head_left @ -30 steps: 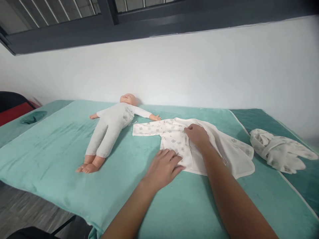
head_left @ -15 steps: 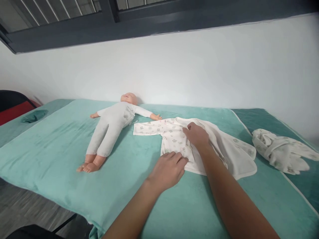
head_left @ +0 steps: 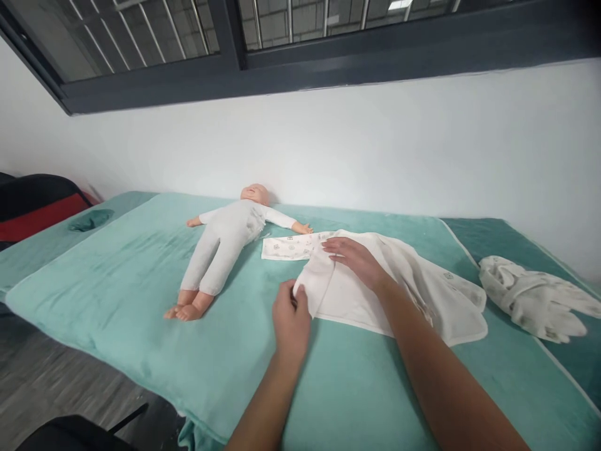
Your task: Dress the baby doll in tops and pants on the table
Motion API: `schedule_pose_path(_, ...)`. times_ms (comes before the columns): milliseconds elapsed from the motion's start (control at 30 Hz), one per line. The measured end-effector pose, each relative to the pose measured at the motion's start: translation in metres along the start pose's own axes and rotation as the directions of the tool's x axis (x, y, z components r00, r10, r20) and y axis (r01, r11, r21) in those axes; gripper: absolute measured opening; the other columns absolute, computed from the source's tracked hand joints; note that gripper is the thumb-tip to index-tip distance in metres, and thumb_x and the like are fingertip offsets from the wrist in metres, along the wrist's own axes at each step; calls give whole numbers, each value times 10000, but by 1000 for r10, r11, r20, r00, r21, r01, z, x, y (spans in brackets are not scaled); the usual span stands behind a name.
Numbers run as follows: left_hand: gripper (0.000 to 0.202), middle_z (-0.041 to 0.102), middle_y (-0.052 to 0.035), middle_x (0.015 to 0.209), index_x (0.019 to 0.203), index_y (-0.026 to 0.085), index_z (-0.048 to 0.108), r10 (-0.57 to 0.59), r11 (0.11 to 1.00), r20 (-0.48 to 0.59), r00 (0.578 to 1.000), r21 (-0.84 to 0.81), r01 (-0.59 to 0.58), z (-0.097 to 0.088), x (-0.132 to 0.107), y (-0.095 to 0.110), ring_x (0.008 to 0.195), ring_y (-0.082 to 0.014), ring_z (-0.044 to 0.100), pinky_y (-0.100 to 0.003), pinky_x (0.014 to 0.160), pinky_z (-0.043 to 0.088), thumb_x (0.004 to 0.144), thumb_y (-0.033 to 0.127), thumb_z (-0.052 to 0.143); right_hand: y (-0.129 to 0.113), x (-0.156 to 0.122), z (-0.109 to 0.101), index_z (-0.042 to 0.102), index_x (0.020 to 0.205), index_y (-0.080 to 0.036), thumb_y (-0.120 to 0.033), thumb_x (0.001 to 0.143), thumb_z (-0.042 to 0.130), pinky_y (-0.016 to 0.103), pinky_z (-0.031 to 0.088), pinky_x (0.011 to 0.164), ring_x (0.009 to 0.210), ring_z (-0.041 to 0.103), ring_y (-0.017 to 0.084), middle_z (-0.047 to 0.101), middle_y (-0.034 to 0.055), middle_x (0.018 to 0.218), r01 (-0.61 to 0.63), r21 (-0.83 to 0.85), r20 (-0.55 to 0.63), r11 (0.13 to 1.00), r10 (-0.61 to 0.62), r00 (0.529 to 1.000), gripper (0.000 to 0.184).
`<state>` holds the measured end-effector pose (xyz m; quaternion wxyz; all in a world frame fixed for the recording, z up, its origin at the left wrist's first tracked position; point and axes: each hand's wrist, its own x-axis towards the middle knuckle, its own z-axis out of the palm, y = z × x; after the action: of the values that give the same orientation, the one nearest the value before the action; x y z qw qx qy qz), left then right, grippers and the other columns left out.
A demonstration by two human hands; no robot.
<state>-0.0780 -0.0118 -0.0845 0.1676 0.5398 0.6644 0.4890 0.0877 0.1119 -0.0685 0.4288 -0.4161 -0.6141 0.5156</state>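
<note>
A white printed baby shirt [head_left: 357, 307] lies spread on the bed, with one sleeve stretched to the left and its front panel turned outward, plain inner side up. My left hand [head_left: 292, 316] is closed on the left edge of that panel, pinching it between thumb and fingers. Fingers stretched out, my right hand [head_left: 354, 258] rests on the upper part of the shirt near the shoulder. To the left a baby doll [head_left: 230, 232] in a white suit lies on its back, arms spread, one hand close to the shirt's sleeve.
A bundled piece of white printed cloth [head_left: 530, 294] lies at the right on the darker green cover. The teal bed cover [head_left: 117, 300] extends to the white wall [head_left: 375, 150] under a barred window. A black and red chair [head_left: 42, 203] stands at the far left.
The shirt's front panel has been turned over to the left, showing its plain side. My left hand moved left with its edge; my right hand's fingers straightened and moved left. The view shifted slightly.
</note>
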Motion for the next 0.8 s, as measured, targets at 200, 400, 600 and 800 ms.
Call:
schedule_pose_path(200, 272, 589, -55, 977, 1172, 188, 509, -45, 994, -154, 987, -108, 29, -5, -6, -12, 832, -161, 605, -285, 679, 503, 910, 260, 488, 28, 2, 2, 584, 1259, -241, -301, 908, 465, 355, 378, 1091, 1284, 505, 178, 579, 45, 1369, 113, -428, -72, 897, -158, 985, 375)
schedule_pose_path(400, 320, 646, -75, 996, 1114, 175, 563, -97, 989, 33, 995, -110, 100, 3, 8, -12, 938, -214, 629, -351, 793, 513, 902, 412, 534, 38, 22, 0, 535, 1306, -199, -145, 918, 354, 377, 400, 1042, 1251, 476, 202, 550, 76, 1363, 167, -733, -92, 659, -340, 936, 431)
schedule_pose_path(600, 224, 663, -61, 974, 1066, 176, 579, -92, 977, 61, 994, -186, 102, 5, 14, -17, 890, -187, 630, -326, 793, 500, 911, 324, 513, 28, 50, 3, 670, 1075, -223, -107, 885, 476, 387, 389, 944, 1062, 505, 244, 669, 58, 1089, 292, -821, 128, 491, -340, 932, 295)
schedule_pose_path(800, 190, 672, -61, 966, 1013, 182, 606, -110, 980, 43, 993, -164, 115, 5, 12, -17, 924, -201, 621, -325, 820, 473, 907, 315, 521, 34, 55, 4, 636, 947, -201, -194, 919, 495, 369, 387, 864, 990, 509, 247, 632, 81, 1030, 261, -866, 102, 426, -361, 927, 143)
